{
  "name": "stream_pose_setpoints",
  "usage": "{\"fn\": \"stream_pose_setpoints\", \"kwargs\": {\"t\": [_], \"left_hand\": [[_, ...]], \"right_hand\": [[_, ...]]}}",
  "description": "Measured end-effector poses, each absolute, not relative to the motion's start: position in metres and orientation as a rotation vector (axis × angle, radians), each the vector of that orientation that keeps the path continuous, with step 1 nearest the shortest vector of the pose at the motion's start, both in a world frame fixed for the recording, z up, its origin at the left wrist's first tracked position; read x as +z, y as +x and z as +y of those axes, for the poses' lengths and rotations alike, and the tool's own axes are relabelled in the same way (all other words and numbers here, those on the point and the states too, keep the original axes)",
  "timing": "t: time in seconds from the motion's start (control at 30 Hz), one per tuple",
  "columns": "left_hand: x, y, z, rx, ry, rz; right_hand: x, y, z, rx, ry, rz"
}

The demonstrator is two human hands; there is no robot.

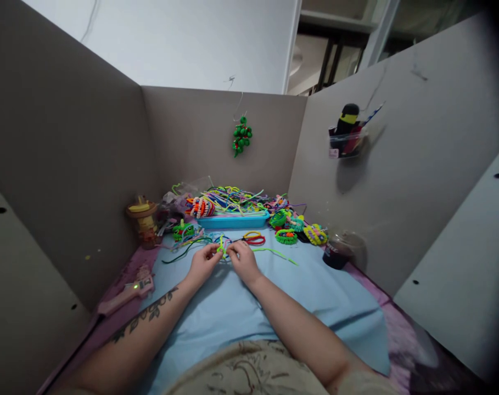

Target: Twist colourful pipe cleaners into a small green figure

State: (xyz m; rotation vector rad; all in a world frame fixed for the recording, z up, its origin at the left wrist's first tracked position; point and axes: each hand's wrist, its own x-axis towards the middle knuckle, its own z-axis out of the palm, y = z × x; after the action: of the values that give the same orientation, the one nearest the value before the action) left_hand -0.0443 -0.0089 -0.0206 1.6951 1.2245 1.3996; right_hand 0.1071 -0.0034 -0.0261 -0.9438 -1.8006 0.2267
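My left hand (203, 263) and my right hand (243, 259) meet over a light blue cloth (274, 296), fingers pinched together on a small yellow-green pipe cleaner piece (222, 248) held between them. A long green pipe cleaner (276, 253) trails to the right from my right hand. Just beyond the hands lie red and yellow loops (254, 237) and a tangle of coloured pipe cleaners (200, 240).
A blue tray (233, 221) heaped with pipe cleaners stands at the back, with finished woven rings (286, 236) to its right. A pink glue gun (128, 292) lies left, a dark cup (336, 253) right. Cardboard walls surround everything; a green ornament (241, 135) hangs on the back wall.
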Motion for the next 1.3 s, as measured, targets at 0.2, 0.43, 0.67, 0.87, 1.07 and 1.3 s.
{"fn": "stream_pose_setpoints", "kwargs": {"t": [0.2, 0.43, 0.67, 0.87, 1.07, 1.3], "left_hand": [[-0.011, -0.042, -0.013, 1.31, 1.674, 1.176], [-0.012, -0.042, -0.016, 1.166, 1.646, 1.098], [-0.02, -0.044, -0.009, 1.337, 1.519, 1.102], [-0.021, -0.046, -0.008, 1.365, 1.515, 1.089], [-0.024, -0.045, -0.01, 1.353, 1.652, 1.086], [-0.017, -0.044, -0.019, 1.369, 1.814, 1.164]], "right_hand": [[-0.024, 0.11, -0.002, 0.301, -0.938, -1.698], [-0.023, 0.111, 0.0, 0.392, -0.934, -1.669], [-0.032, 0.108, 0.012, 0.592, -1.008, -1.443], [-0.032, 0.107, 0.012, 0.74, -0.94, -1.449], [-0.027, 0.109, 0.008, 0.774, -0.885, -1.507], [-0.028, 0.109, 0.01, 0.722, -0.887, -1.555]]}}
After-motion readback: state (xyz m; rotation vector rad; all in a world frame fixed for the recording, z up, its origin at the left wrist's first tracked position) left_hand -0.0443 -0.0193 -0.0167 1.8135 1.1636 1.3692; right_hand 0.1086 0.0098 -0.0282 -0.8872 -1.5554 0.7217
